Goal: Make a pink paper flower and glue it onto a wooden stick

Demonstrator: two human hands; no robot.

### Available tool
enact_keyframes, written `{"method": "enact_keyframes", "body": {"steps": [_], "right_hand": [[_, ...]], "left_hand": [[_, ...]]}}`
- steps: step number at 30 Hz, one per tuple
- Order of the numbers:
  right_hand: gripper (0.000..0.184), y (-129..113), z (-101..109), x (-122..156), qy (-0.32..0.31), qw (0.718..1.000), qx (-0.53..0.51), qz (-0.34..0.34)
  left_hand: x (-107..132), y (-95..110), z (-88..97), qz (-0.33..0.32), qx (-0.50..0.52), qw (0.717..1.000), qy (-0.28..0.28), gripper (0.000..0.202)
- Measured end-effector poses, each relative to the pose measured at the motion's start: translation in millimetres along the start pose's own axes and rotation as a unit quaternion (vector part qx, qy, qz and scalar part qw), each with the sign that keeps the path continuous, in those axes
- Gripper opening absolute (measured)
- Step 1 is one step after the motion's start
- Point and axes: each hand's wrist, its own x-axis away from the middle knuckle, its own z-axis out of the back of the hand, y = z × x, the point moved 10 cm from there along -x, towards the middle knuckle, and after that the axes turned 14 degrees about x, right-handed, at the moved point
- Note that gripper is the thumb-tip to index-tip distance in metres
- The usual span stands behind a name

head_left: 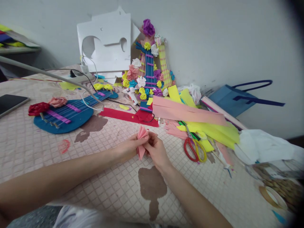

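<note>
Between both hands, above the quilted table cover, is a folded piece of pink crepe paper, its pleats fanning out above and below my fingers. My left hand pinches it from the left, thumb across the front. From the right, my right hand grips its middle with thumb and fingers closed. Some fingertips are hidden behind the paper. Beyond the hands lies a red paper strip, and to their right are red-handled scissors.
At left lies a blue paper guitar with paper flowers. A white glue gun and its cord lie behind. Pink strips and yellow crepe paper are piled at right, near a tape roll. Decorated guitars lean on the wall.
</note>
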Motion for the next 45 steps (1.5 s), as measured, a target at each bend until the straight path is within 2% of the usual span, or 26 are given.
{"method": "enact_keyframes", "body": {"steps": [2, 6, 10, 15, 18, 20, 24, 27, 29, 31, 33, 35, 37, 39, 45], "right_hand": [[0.024, -1.6, 2.8, -0.2, 0.007, 0.999, 0.038, 0.015], [0.025, -10.5, 7.8, 0.0, 0.015, 0.995, 0.088, 0.051], [0.027, -17.3, 0.0, 0.5, -0.052, 0.997, 0.027, 0.054], [0.02, -12.2, -10.5, 4.2, -0.116, 0.992, -0.04, -0.009], [0.023, -7.2, -3.5, 1.6, -0.082, 0.993, -0.075, -0.026], [0.025, -1.6, 7.0, -2.3, -0.033, 0.993, -0.106, -0.032], [0.027, 10.8, 16.6, -7.8, 0.013, 0.987, -0.155, -0.042], [0.028, 14.4, 14.7, -8.4, 0.005, 0.987, -0.156, -0.048], [0.028, 12.4, 14.9, -8.9, -0.002, 0.988, -0.146, -0.046], [0.029, 7.8, 20.5, -11.1, 0.01, 0.99, -0.14, -0.028], [0.032, 3.7, 32.0, -14.6, 0.052, 0.989, -0.137, 0.001], [0.036, 4.5, 44.3, -17.7, 0.107, 0.986, -0.128, 0.024], [0.041, 9.8, 49.6, -20.7, 0.14, 0.984, -0.107, 0.032], [0.044, 14.5, 48.3, -23.7, 0.147, 0.985, -0.084, 0.038], [0.05, 10.2, 38.5, -26.3, 0.126, 0.987, -0.055, 0.08]], "left_hand": [[0.5, 0.0, 4.4, -0.001, 0.007, 1.0, 0.02, 0.031], [-0.9, 1.0, 3.3, -0.001, 0.008, 1.0, 0.002, 0.037], [-1.7, 5.5, 3.6, -0.016, -0.019, 1.0, -0.006, 0.049], [0.7, 7.1, -9.6, -0.013, -0.102, 0.994, -0.049, 0.045], [1.3, 14.7, -13.1, -0.032, -0.138, 0.989, -0.052, 0.051], [1.4, 28.3, -9.2, -0.079, -0.196, 0.977, -0.023, 0.047], [3.6, 51.1, -1.5, -0.15, -0.332, 0.93, 0.039, 0.029], [4.8, 59.5, -6.0, -0.174, -0.395, 0.901, 0.03, 0.024], [7.1, 69.1, -11.7, -0.203, -0.449, 0.87, 0.023, 0.019], [10.7, 80.2, -18.9, -0.24, -0.525, 0.816, 0.016, 0.012], [13.4, 85.2, -25.7, -0.262, -0.621, 0.739, 0.007, 0.006], [12.2, 80.2, -26.6, -0.247, -0.704, 0.666, -0.006, 0.008], [9.1, 70.7, -22.0, -0.216, -0.751, 0.624, -0.019, 0.011], [6.7, 63.1, -17.0, -0.196, -0.767, 0.61, -0.024, 0.011], [4.9, 54.1, -14.2, -0.177, -0.781, 0.598, -0.023, 0.013]]}}
